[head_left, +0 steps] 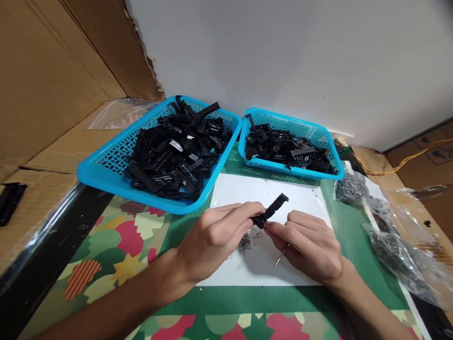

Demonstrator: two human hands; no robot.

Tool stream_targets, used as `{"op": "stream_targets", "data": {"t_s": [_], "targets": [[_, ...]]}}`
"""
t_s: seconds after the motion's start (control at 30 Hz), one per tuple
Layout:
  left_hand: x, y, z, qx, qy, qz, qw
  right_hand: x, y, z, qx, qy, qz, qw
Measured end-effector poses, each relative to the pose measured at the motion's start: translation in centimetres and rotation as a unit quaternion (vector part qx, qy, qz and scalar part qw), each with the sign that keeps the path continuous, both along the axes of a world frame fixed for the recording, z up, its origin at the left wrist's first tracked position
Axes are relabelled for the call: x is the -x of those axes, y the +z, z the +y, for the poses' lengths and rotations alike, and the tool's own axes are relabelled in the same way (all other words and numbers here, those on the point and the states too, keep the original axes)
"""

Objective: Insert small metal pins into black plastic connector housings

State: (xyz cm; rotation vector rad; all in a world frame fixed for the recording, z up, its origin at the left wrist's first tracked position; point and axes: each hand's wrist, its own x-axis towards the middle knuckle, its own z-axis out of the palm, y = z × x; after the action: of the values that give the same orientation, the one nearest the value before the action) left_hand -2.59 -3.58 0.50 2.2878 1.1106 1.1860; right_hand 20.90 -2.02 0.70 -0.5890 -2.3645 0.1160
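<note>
Over the white sheet [226,193], my left hand [219,236] pinches a long, narrow black plastic part [277,204], which tilts up to the right. My right hand [307,241] is closed, its thumb and index fingertip touching the part's lower end. A slim metal tool [281,256] sticks out below the right fingers; its other end is hidden in the palm. Whether the right fingertips also pinch something small cannot be seen. Beneath the left hand lies a loose pile of fine bent wire pieces [245,243], partly covered by the fingers.
Behind stand a large blue basket [102,186] and a smaller blue basket [293,118], both heaped with similar black parts. Clear bags [396,255] and a bag of small metal pieces [348,189] lie at right. Another black part [11,203] rests on cardboard at left.
</note>
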Motion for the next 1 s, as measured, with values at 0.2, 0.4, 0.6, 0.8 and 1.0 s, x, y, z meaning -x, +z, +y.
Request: {"op": "stream_targets", "data": {"t_s": [0.2, 0.4, 0.6, 0.8, 1.0], "targets": [[0.3, 0.0, 0.1, 0.021, -0.038, 0.000, 0.999, 0.3, -0.2, 0.2, 0.051, -0.002, 0.048, 0.998], [0.2, -0.3, 0.2, 0.037, -0.045, 0.010, 0.998, 0.5, 0.9, 0.8, 0.137, -0.007, 0.084, 0.987], [-0.3, -0.1, 0.3, 0.080, -0.036, -0.035, 0.996, -0.6, 1.1, 1.2, 0.112, -0.045, 0.068, 0.990], [-0.5, 0.0, 0.9, 0.064, -0.024, -0.034, 0.997, -1.1, 0.5, 1.9, 0.038, -0.057, 0.009, 0.998], [-0.1, -0.4, 1.4, 0.017, -0.023, 0.059, 0.998, -1.2, 0.0, 2.1, 0.049, -0.050, -0.020, 0.997]]}}
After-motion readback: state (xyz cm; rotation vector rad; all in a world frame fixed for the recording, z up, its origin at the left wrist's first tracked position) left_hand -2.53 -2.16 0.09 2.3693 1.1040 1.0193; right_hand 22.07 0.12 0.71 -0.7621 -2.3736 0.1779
